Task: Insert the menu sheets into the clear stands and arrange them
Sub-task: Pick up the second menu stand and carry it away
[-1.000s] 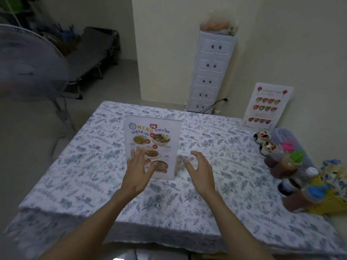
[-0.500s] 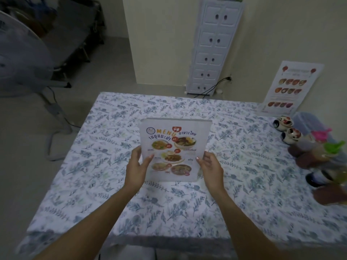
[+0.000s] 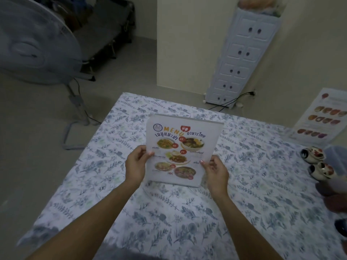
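Observation:
A clear stand with a food menu sheet inside it [image 3: 180,147] is upright over the middle of the floral tablecloth [image 3: 244,194], its printed face toward me. My left hand [image 3: 136,167] grips its left edge, thumb on the front. On the opposite edge, low down, my right hand [image 3: 216,172] holds it the same way. Whether the stand's base touches the cloth I cannot tell. A second menu in a stand [image 3: 322,117] leans near the wall at the far right of the table.
Small patterned ceramic pots [image 3: 317,162] and blurred bottles [image 3: 336,186] crowd the table's right edge. A standing fan [image 3: 35,42] is on the floor to the left. A white drawer tower [image 3: 244,59] stands against the far wall.
Both hands closed on the stand's side edges and hold it facing me; a second ago they hovered open near it. My view tilted down and closer.

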Tool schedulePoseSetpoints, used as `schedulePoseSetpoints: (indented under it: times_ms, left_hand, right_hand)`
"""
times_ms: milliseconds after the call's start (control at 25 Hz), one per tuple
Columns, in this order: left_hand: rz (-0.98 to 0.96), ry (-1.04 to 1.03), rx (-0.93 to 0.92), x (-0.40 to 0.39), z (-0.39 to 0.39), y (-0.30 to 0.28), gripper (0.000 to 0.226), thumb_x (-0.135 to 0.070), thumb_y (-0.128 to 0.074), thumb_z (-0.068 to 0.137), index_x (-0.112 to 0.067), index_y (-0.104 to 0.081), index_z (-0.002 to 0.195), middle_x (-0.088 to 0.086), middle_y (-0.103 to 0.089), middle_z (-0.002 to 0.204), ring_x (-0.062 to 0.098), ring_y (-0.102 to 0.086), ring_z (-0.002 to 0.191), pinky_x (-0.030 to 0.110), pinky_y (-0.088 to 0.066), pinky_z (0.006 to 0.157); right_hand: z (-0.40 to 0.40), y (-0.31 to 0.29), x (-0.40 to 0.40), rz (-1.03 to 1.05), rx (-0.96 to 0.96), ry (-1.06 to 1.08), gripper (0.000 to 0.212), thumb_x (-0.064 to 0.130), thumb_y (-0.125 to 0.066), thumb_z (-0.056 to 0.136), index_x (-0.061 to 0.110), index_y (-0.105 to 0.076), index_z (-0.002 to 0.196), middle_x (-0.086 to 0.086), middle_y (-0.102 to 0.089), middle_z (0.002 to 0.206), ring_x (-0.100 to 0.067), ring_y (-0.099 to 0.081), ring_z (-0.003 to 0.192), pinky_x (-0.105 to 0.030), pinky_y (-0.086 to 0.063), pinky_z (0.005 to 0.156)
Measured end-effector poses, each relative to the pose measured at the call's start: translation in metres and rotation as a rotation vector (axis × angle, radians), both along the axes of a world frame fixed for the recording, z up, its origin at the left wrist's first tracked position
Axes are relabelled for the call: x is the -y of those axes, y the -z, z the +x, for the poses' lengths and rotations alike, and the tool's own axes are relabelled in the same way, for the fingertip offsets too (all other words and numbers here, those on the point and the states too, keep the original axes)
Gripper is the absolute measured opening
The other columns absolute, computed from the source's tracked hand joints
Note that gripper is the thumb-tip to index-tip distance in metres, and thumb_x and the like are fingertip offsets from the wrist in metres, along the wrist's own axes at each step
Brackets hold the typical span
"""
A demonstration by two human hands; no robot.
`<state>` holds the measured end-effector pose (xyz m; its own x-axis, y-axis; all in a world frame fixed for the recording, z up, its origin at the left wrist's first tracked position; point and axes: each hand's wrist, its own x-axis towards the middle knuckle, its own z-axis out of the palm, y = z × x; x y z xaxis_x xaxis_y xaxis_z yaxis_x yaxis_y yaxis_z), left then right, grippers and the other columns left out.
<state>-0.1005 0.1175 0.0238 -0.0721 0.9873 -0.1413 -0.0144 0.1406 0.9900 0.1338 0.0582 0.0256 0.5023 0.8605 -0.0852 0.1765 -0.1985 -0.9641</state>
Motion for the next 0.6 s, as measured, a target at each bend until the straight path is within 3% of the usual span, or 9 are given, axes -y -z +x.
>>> schedulePoseSetpoints:
  times_ms: [240, 400, 520, 600]
  left_hand:
    - [0.107, -0.019, -0.020, -0.125, -0.065, -0.033, 0.005, -0.009, -0.065, 0.088, -0.007, -0.067, 0.091, 0.011, -0.072, 0.094, 0.024, -0.070, 0.087, 0.035, -0.058, 0.077]
    - [0.090, -0.012, 0.001, -0.226, -0.100, -0.041, 0.008, -0.003, -0.065, 0.086, -0.004, -0.067, 0.093, 0.003, -0.069, 0.084, 0.013, -0.069, 0.074, 0.023, -0.059, 0.066]
    - [0.060, -0.008, 0.023, -0.299, -0.116, -0.040, 0.016, 0.002, -0.063, 0.086, 0.005, -0.064, 0.102, 0.006, -0.066, 0.082, 0.022, -0.065, 0.077, 0.035, -0.059, 0.078]
    - [0.039, 0.006, 0.039, -0.340, -0.122, -0.034, 0.015, 0.003, -0.063, 0.085, 0.004, -0.063, 0.101, 0.013, -0.067, 0.088, 0.032, -0.065, 0.089, 0.044, -0.055, 0.087]
  right_hand:
    - [-0.058, -0.022, -0.134, 0.029, 0.073, -0.053, 0.015, 0.019, -0.068, 0.088, 0.005, -0.063, 0.092, -0.001, -0.070, 0.084, -0.010, -0.066, 0.075, -0.023, -0.054, 0.060]
    - [-0.096, -0.027, -0.235, 0.023, 0.089, 0.006, 0.018, 0.015, -0.069, 0.086, 0.000, -0.061, 0.091, -0.002, -0.067, 0.079, -0.012, -0.065, 0.073, -0.031, -0.057, 0.066]
    - [-0.117, -0.019, -0.303, 0.009, 0.043, 0.053, 0.016, 0.014, -0.069, 0.086, 0.002, -0.060, 0.088, 0.006, -0.061, 0.072, -0.015, -0.063, 0.072, -0.034, -0.057, 0.065]
    - [-0.124, -0.014, -0.339, 0.003, -0.007, 0.069, 0.015, 0.013, -0.070, 0.085, 0.001, -0.061, 0.090, 0.002, -0.061, 0.075, -0.023, -0.065, 0.080, -0.037, -0.059, 0.068]
